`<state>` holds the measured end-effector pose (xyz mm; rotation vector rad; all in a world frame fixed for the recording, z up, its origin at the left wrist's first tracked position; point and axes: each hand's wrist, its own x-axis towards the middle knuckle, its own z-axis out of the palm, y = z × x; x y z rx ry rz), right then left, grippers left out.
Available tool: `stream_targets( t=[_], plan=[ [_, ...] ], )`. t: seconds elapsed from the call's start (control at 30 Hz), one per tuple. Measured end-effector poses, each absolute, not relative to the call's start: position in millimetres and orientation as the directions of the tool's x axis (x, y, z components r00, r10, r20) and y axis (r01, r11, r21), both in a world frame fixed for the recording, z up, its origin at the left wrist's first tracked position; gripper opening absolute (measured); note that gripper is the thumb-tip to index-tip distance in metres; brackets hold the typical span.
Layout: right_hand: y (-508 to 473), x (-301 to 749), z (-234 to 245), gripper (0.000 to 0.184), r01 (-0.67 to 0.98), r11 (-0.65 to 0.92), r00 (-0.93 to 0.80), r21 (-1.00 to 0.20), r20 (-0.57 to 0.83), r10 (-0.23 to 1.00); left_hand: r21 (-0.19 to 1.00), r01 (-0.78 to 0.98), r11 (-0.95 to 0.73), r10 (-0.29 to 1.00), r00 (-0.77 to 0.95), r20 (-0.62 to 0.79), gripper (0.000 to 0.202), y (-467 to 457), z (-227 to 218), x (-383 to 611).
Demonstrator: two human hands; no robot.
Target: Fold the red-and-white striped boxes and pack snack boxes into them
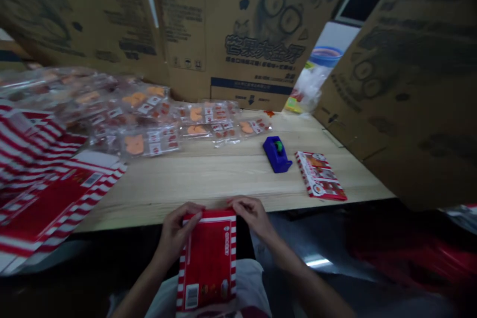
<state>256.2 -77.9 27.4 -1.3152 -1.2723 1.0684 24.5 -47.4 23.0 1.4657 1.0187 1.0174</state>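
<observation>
I hold a red box with red-and-white striped edges (208,263) upright over my lap, just below the table's front edge. My left hand (181,231) grips its upper left corner, fingers curled over the top. My right hand (251,213) pinches the top right edge with bent fingers. A barcode shows at the box's lower left.
A wooden table (208,179) carries a blue tape dispenser (277,154), a finished red box (320,175) lying flat, several clear packets with orange pieces (149,124), and flat striped box blanks (48,179) at the left. Large cardboard cartons (238,25) wall in the back and right.
</observation>
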Motion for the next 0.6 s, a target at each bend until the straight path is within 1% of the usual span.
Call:
stream_targets(
  t=[0.03,0.07,0.1,0.13,0.17,0.2,0.23,0.27,0.4,0.5,0.6],
  plan=[
    [-70,275,27,0.025,0.163,0.033,0.132,-0.986,0.055,0.99,0.99,0.097,-0.104,0.961,0.267,0.075,0.016,-46,21,23],
    [-61,298,28,0.027,0.212,0.044,0.252,-0.976,0.099,0.963,0.989,0.111,-0.098,0.965,0.252,0.067,0.016,-44,20,22],
    [-51,323,28,0.029,0.275,0.048,0.403,-0.96,0.16,0.901,0.989,0.12,-0.089,0.97,0.237,0.058,0.016,-42,18,20],
    [-42,350,29,0.03,0.35,0.022,0.572,-0.937,0.232,0.787,0.989,0.127,-0.079,0.972,0.231,0.048,0.017,-41,17,19],
    [-33,376,31,0.032,0.376,-0.006,0.658,-0.926,0.263,0.705,0.988,0.132,-0.074,0.972,0.232,0.042,0.017,-40,16,19],
    [-25,399,31,0.033,0.385,-0.027,0.7,-0.922,0.273,0.659,0.988,0.139,-0.073,0.97,0.24,0.038,0.018,-39,16,19],
    [-17,419,32,0.032,0.385,-0.056,0.725,-0.921,0.265,0.635,0.987,0.145,-0.074,0.968,0.25,0.036,0.018,-39,16,20],
    [-11,435,32,0.032,0.375,-0.081,0.729,-0.924,0.239,0.641,0.986,0.15,-0.078,0.966,0.257,0.037,0.019,-39,16,21],
    [5,459,24,0.031,0.307,-0.156,0.683,-0.939,0.103,0.723,0.985,0.162,-0.066,0.973,0.227,0.028,0.022,-38,16,25],
    [11,456,14,0.032,0.239,-0.149,0.696,-0.959,0.063,0.715,0.984,0.171,-0.054,0.977,0.211,0.017,0.021,-38,15,25],
    [13,453,5,0.034,0.182,-0.09,0.748,-0.979,0.079,0.659,0.983,0.173,-0.061,0.975,0.221,0.022,0.02,-38,15,24]
  ],
)
